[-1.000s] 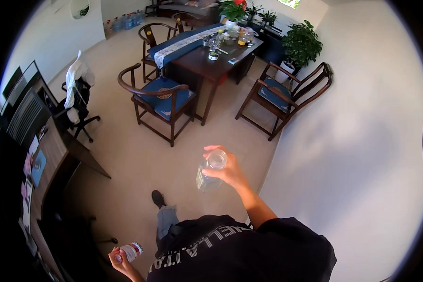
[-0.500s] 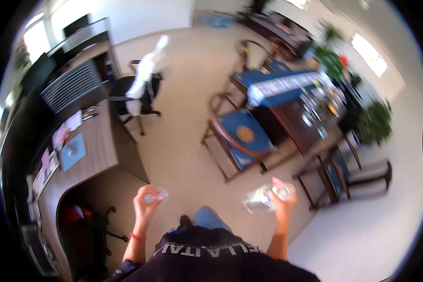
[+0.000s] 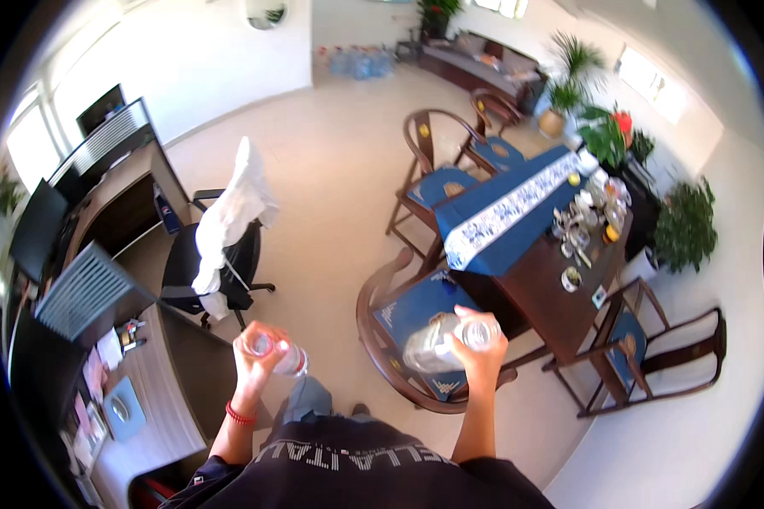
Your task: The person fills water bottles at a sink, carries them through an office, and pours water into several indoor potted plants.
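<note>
My left hand (image 3: 261, 352) is closed around a small clear bottle (image 3: 292, 361). Its round top faces up beside my thumb, and the lower end juts out to the right. On the other side, my right hand (image 3: 482, 346) grips a larger clear glass bottle (image 3: 429, 347) near its round mouth. The wide body of that one slants down to the left, over the blue seat of a wooden armchair (image 3: 386, 380). What either bottle holds, I cannot make out. Both are held in the air in front of me, well apart from each other.
Ahead on the right stands a dark wooden table (image 3: 530, 297) with a blue cloth, tea ware and chairs around it. Desks (image 3: 165, 373) with monitors line the left. A black office chair (image 3: 178, 271) draped with white cloth stands beside them. Water bottles (image 3: 361, 64) sit far back.
My view has shifted forward and to the right; the armchair and table are closer. Both hands still hold their bottles. My left leg now shows stepping forward.
</note>
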`<control>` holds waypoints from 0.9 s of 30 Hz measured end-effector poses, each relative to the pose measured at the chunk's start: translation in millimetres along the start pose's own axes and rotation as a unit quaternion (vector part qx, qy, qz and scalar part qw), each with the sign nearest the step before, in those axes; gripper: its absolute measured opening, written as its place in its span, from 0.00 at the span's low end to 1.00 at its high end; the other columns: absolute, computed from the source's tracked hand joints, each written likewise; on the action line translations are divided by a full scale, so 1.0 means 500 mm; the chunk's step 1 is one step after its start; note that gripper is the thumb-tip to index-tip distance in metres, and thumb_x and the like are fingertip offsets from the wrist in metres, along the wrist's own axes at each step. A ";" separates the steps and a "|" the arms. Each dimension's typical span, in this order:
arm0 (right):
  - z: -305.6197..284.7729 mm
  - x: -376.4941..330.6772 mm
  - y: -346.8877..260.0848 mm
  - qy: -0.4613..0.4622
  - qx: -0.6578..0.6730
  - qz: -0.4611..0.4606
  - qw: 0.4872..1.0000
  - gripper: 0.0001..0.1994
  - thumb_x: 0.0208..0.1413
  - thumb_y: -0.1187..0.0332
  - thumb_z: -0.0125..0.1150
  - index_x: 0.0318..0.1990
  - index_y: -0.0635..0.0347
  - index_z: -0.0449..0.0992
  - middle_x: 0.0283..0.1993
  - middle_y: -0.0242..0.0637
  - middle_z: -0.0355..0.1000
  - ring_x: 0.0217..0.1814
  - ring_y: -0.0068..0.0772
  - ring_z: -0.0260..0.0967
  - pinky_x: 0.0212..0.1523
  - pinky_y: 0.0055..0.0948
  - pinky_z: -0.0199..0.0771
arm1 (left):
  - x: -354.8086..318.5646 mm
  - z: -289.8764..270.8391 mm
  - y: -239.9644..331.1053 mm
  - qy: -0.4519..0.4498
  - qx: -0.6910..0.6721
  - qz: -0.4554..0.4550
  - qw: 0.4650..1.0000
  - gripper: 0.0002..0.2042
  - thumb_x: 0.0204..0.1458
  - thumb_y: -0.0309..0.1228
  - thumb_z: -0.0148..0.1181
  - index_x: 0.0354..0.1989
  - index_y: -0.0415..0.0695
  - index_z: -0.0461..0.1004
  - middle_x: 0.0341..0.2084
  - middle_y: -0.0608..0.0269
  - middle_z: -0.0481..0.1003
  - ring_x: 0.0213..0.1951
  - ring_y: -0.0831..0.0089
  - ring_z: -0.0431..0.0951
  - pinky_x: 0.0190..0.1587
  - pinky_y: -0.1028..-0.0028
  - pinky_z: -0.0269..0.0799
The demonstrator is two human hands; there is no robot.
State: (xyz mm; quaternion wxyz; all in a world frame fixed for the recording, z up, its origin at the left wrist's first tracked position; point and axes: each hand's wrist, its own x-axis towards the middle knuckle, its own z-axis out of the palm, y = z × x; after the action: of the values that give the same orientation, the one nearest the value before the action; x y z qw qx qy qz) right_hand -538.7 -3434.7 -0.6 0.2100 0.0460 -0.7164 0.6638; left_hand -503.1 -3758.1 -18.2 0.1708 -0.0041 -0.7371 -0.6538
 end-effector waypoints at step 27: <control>0.035 0.946 0.674 0.457 -0.267 0.076 0.845 0.20 0.33 0.65 0.73 0.34 0.67 0.74 0.33 0.40 0.74 0.35 0.28 0.70 0.39 0.28 0.69 | 1.240 0.541 -0.416 -0.450 -0.103 0.006 0.887 0.09 0.43 0.27 0.64 0.23 0.41 0.68 0.23 0.64 0.72 0.37 0.71 0.73 0.42 0.74 0.66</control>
State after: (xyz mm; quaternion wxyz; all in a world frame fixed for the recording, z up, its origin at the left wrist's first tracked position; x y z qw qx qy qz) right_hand -1088.2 -3312.5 -143.9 0.4669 -0.3745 -0.6904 0.4063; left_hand -1201.1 -3661.6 -82.3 -0.1766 -0.3195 -0.6635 -0.6531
